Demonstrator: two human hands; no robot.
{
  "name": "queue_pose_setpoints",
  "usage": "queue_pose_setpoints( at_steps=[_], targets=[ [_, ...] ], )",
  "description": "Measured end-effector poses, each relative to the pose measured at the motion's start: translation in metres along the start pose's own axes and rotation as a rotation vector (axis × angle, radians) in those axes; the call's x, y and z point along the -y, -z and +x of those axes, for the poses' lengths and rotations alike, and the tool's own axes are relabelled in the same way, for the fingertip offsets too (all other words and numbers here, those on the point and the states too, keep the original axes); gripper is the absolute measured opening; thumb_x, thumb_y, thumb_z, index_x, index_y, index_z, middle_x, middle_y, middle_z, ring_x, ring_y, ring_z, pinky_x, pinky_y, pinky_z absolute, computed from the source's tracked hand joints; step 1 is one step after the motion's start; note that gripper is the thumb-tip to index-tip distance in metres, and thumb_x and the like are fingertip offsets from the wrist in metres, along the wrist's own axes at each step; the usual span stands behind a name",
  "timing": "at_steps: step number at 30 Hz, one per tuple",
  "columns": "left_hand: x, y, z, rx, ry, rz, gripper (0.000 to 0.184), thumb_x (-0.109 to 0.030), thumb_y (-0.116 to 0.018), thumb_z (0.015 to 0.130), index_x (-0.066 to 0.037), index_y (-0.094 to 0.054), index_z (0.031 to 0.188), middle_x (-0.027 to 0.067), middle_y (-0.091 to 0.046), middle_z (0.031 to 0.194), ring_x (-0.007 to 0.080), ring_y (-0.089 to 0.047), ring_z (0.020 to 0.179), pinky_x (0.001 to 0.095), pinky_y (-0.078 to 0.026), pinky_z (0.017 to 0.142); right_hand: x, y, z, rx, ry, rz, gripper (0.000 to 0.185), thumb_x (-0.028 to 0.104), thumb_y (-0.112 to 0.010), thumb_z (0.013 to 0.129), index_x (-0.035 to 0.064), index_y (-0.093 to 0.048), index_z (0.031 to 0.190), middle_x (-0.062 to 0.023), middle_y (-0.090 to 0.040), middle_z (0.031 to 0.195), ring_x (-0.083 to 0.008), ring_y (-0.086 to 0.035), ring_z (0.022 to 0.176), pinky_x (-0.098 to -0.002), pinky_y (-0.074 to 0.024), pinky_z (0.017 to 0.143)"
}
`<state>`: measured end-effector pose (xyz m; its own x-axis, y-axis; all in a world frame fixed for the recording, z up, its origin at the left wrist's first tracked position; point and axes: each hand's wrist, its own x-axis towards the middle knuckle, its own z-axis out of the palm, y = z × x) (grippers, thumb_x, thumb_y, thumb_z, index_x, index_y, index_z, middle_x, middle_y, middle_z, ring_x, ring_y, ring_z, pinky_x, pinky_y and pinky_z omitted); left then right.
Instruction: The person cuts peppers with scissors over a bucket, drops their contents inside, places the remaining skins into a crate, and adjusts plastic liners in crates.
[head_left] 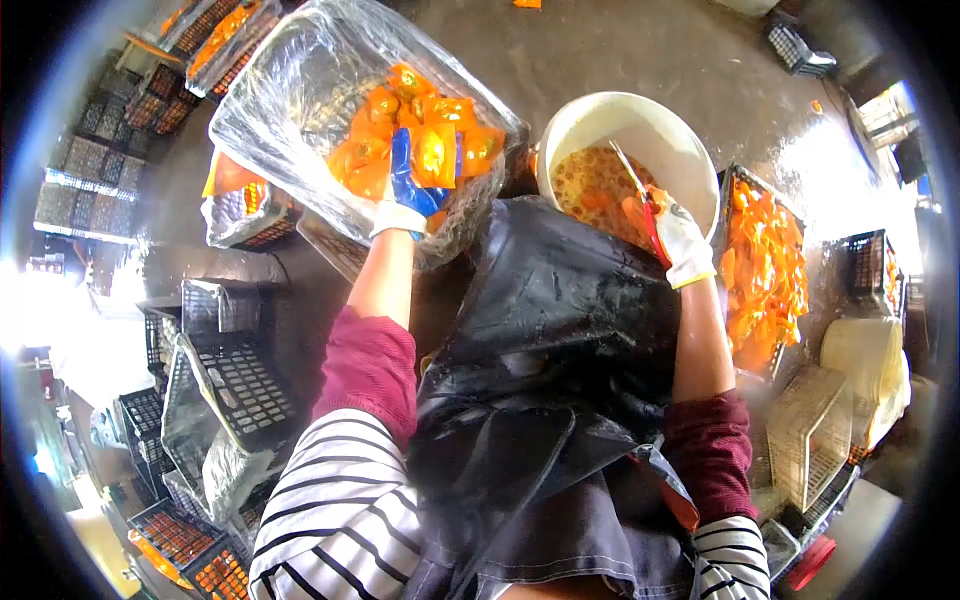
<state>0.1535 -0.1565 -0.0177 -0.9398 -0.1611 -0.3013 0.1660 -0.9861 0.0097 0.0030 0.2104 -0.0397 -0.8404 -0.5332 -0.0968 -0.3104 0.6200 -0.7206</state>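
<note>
My left hand (413,182), in a blue-and-white glove, is closed on a shiny orange packet (434,155). It is over a crate lined with clear plastic (270,125), where several similar orange packets (368,135) lie heaped. My right hand (677,232), in a whitish glove, grips a red-handled cutting tool (630,168) with a long metal blade pointing up and left. Whether it is a knife or scissors I cannot tell. That hand is over the near right rim of a white bucket (625,108). Foamy brownish-orange liquid (588,185) with orange pieces is inside the bucket.
A crate heaped with orange wrappers (765,265) stands right of the bucket. Black plastic crates (240,375) are stacked at left, and more crates (245,45) stand at upper left. A pale wire crate (812,430) sits at lower right. The floor (600,50) looks wet.
</note>
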Motion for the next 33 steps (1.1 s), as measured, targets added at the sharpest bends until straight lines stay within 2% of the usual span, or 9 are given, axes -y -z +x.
queue_pose_setpoints(
  at_steps=[7, 8, 12, 16, 19, 25, 26, 27, 33],
  targets=[
    [-0.004, 0.004, 0.062, -0.125, -0.255, 0.853, 0.040, -0.026, -0.066, 0.086, -0.006, -0.057, 0.119, 0.0093, -0.060, 0.113, 0.0193, -0.055, 0.107, 0.0337, -0.047, 0.087, 0.015, -0.002, -0.011, -0.148, 0.058, 0.003, 0.044, 0.042, -0.060, 0.085, 0.0051, -0.059, 0.110, -0.0197, -0.064, 0.100, -0.0351, -0.061, 0.092, -0.0399, -0.0455, 0.077],
    [0.011, -0.006, 0.063, -0.224, -0.338, 0.889, 0.035, -0.030, -0.065, 0.086, -0.005, -0.062, 0.111, 0.0088, -0.062, 0.105, 0.0168, -0.058, 0.097, 0.0306, -0.048, 0.078, 0.014, 0.003, -0.012, -0.035, -0.093, 0.217, 0.049, 0.045, -0.060, 0.085, 0.0053, -0.058, 0.114, -0.0186, -0.064, 0.102, -0.0340, -0.060, 0.098, -0.0389, -0.0449, 0.081],
    [0.055, -0.054, 0.065, -0.311, -0.368, 0.978, 0.042, -0.033, -0.067, 0.084, 0.000, -0.060, 0.109, 0.0083, -0.063, 0.094, 0.0181, -0.061, 0.076, 0.0300, -0.050, 0.066, 0.034, 0.016, -0.016, -0.097, 0.025, -0.223, 0.038, 0.037, -0.052, 0.091, 0.0041, -0.060, 0.107, -0.0138, -0.066, 0.095, -0.0260, -0.062, 0.090, -0.0343, -0.0451, 0.079],
    [0.074, -0.057, 0.096, -0.346, -0.393, 1.049, 0.053, -0.040, -0.068, 0.081, 0.003, -0.058, 0.111, 0.0094, -0.064, 0.093, 0.0193, -0.061, 0.076, 0.0326, -0.050, 0.064, 0.038, 0.014, -0.013, -0.075, -0.190, 0.205, 0.034, 0.032, -0.046, 0.094, 0.0024, -0.060, 0.102, -0.0116, -0.066, 0.090, -0.0215, -0.063, 0.086, -0.0323, -0.0455, 0.076],
    [0.072, -0.038, 0.139, -0.299, -0.390, 1.237, 0.055, -0.042, -0.066, 0.082, 0.004, -0.058, 0.110, 0.0107, -0.064, 0.092, 0.0211, -0.060, 0.079, 0.0318, -0.049, 0.068, 0.044, 0.012, -0.010, -0.068, -0.355, 0.718, 0.033, 0.029, -0.044, 0.095, 0.0015, -0.061, 0.100, -0.0088, -0.066, 0.086, -0.0182, -0.062, 0.082, -0.0312, -0.0450, 0.075],
    [0.118, -0.054, 0.143, 0.020, 0.003, 0.786, 0.052, -0.035, -0.068, 0.083, -0.001, -0.049, 0.118, 0.0156, -0.060, 0.108, 0.0301, -0.061, 0.096, 0.0410, -0.052, 0.084, 0.056, 0.029, -0.009, -0.071, -0.390, 0.565, 0.021, 0.017, -0.058, 0.091, 0.0005, -0.062, 0.104, -0.0053, -0.065, 0.092, -0.0141, -0.060, 0.084, -0.0237, -0.0473, 0.075],
    [0.126, -0.059, 0.140, 0.074, 0.052, 0.722, 0.052, -0.035, -0.067, 0.084, -0.001, -0.048, 0.119, 0.0163, -0.060, 0.109, 0.0307, -0.060, 0.097, 0.0415, -0.052, 0.084, 0.018, 0.013, 0.001, -0.196, -0.030, -0.014, 0.021, 0.017, -0.059, 0.090, 0.0012, -0.061, 0.104, -0.0046, -0.064, 0.092, -0.0136, -0.059, 0.088, -0.0240, -0.0468, 0.077],
    [0.136, -0.064, 0.137, 0.126, 0.101, 0.657, 0.053, -0.035, -0.067, 0.084, -0.001, -0.047, 0.120, 0.0170, -0.060, 0.110, 0.0313, -0.060, 0.099, 0.0420, -0.052, 0.085, 0.003, 0.004, 0.010, -0.163, -0.044, 0.217, 0.023, 0.018, -0.060, 0.090, 0.0018, -0.060, 0.105, -0.0041, -0.063, 0.093, -0.0133, -0.058, 0.089, -0.0245, -0.0463, 0.078],
    [0.179, -0.050, 0.127, 0.074, -0.200, 1.111, 0.055, -0.046, -0.046, 0.093, 0.001, -0.048, 0.121, 0.0173, -0.060, 0.112, 0.0289, -0.062, 0.095, 0.0387, -0.050, 0.086, 0.008, 0.023, 0.004, 0.005, -0.134, 0.676, 0.029, 0.025, -0.065, 0.087, 0.0031, -0.059, 0.105, -0.0029, -0.061, 0.091, -0.0109, -0.053, 0.087, -0.0252, -0.0414, 0.081]
  ],
)
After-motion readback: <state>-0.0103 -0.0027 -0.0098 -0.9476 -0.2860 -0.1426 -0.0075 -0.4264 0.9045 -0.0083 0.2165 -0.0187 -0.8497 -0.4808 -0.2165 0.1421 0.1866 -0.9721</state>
